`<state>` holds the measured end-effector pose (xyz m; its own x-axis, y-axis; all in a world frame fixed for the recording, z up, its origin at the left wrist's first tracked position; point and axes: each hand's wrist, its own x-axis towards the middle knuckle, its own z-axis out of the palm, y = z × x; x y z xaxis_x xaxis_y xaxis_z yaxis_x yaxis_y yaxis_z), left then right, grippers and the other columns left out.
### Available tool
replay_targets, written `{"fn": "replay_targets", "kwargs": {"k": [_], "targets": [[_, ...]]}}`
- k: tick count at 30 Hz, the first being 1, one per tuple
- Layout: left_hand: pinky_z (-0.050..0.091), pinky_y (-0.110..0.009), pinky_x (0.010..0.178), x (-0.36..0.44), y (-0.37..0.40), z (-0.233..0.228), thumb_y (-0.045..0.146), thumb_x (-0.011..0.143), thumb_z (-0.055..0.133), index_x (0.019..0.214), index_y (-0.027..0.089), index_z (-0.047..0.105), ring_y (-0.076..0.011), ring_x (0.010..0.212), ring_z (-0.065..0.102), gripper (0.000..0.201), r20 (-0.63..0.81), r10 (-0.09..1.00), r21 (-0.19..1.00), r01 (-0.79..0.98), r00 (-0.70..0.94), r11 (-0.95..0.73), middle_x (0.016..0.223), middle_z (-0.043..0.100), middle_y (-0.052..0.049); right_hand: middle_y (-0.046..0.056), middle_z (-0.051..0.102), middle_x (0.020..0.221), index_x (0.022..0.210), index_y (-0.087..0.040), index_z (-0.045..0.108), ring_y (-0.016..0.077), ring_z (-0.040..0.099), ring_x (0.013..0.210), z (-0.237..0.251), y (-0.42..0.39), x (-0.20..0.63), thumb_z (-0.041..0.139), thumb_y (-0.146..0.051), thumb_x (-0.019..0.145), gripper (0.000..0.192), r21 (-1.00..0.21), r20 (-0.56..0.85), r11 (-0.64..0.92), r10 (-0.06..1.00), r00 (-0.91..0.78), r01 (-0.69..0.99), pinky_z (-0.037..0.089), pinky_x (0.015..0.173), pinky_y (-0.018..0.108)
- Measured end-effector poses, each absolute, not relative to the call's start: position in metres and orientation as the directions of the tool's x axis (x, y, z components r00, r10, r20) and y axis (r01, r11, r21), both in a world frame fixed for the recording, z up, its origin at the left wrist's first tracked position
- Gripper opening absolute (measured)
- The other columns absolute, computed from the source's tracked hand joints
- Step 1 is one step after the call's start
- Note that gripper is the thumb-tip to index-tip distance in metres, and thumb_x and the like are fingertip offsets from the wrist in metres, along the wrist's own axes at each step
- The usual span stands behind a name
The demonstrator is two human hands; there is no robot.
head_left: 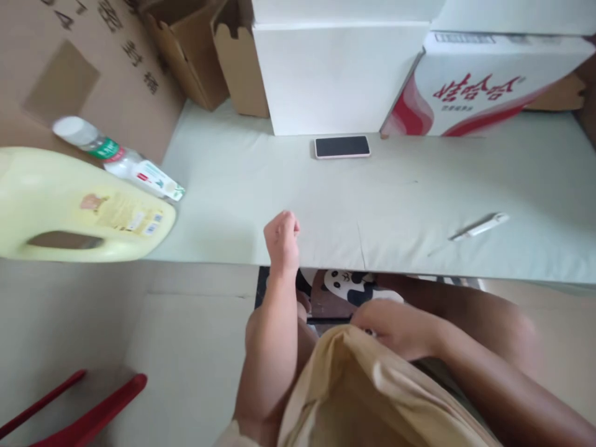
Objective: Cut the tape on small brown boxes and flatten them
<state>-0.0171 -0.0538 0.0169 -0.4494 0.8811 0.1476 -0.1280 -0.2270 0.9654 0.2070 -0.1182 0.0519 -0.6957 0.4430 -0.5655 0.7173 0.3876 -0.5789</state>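
My left hand (282,241) is raised over the front edge of the table, fingers curled into a fist. Whatever it may hold is too small or hidden to see. Low over my lap, my right hand (395,326) is bent inward with its fingers curled under, beside the beige cloth (344,366) of the garment in front of me. A small round shiny thing (370,332) shows at that hand, partly covered. On the table's right side lies a slim white-handled tool (479,227) with a thin pointed end, apart from both hands.
A phone (342,147) lies on the pale green tabletop (242,174) before white boxes (335,81). Left are a yellow jug (60,205), a clear bottle (105,149), a small carton (156,180) and cardboard boxes (195,56). Red bars (107,403) stand low left; a panda-patterned surface (347,285) shows below the table edge.
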Motion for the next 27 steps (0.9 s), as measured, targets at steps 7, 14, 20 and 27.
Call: {"fn": "replay_targets", "kwargs": {"k": [7,14,20,27], "targets": [[0.020,-0.030,0.054,-0.015,-0.052,0.024,0.041,0.090,0.056,0.054,0.019,0.039,-0.0096,0.050,0.025,0.045,0.069,0.908,0.945,-0.265,-0.413,-0.192,0.052,0.029,0.004,0.009,0.077,0.102,0.098,-0.024,0.071,0.0253,0.073,0.091,0.032,0.003,0.210,0.051,-0.042,0.091,0.027,-0.700,-0.127,0.242,0.883,-0.451,0.672,0.060,0.085,0.043],[0.019,-0.031,0.055,-0.003,-0.039,0.029,0.046,0.091,0.055,0.056,0.020,0.039,-0.0093,0.050,0.027,0.047,-0.053,0.935,0.939,-0.337,-0.350,-0.073,0.051,0.027,0.004,0.010,0.075,0.093,0.093,-0.021,0.067,0.0254,0.071,0.087,0.023,0.116,0.125,0.054,-0.028,0.081,0.019,-0.652,0.131,0.413,0.888,-0.442,0.636,0.058,0.078,0.041],[0.019,-0.031,0.054,-0.004,-0.035,0.033,0.053,0.085,0.055,0.048,0.021,0.028,-0.0081,0.048,0.024,0.055,-0.211,0.927,0.872,-0.487,-0.309,0.036,0.047,0.021,0.005,0.013,0.071,0.118,0.111,-0.018,0.067,0.0300,0.068,0.111,0.049,0.180,0.020,0.055,-0.015,0.083,0.030,-0.463,0.221,0.689,0.698,-0.681,0.557,0.054,0.098,0.046],[0.020,-0.031,0.053,-0.014,-0.029,0.027,0.052,0.080,0.055,0.045,0.022,0.029,-0.0076,0.046,0.023,0.053,-0.319,0.919,0.800,-0.585,-0.230,0.131,0.044,0.022,0.005,0.015,0.041,0.156,0.133,-0.010,0.057,0.0272,0.040,0.147,0.104,0.224,-0.093,0.059,-0.013,0.091,0.042,-0.301,0.215,0.727,0.682,-0.699,0.617,0.034,0.120,0.042]]}}
